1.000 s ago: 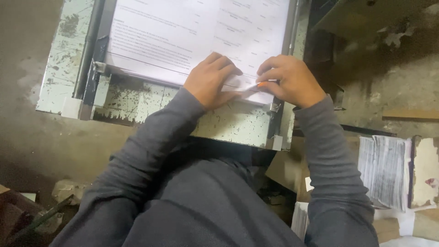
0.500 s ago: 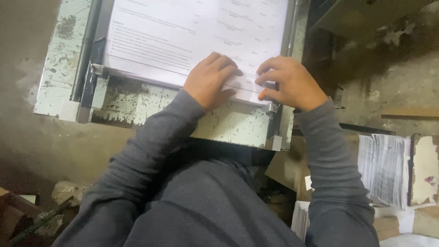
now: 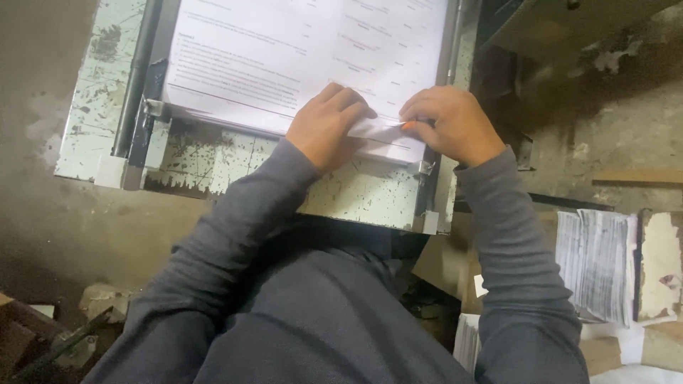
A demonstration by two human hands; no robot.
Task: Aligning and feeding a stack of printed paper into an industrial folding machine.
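A stack of white printed sheets (image 3: 284, 57) lies on a worn, paint-chipped metal table (image 3: 356, 195) with metal side rails. My left hand (image 3: 329, 122) rests flat on the near right part of the stack, fingers pressing the paper down. My right hand (image 3: 449, 122) sits beside it at the stack's near right corner, fingers curled around a thin orange object (image 3: 407, 125), perhaps a pen, whose tip shows between the two hands. Both arms wear dark grey sleeves.
A metal rail (image 3: 135, 85) runs along the table's left side and another (image 3: 455, 43) along the right. A pile of printed paper (image 3: 594, 263) lies at the lower right on cardboard. The concrete floor (image 3: 43, 235) lies at the left, with debris at the lower left.
Both hands stay on the stack's near right corner. The orange tip shows more plainly between them now, and the view has shifted slightly.
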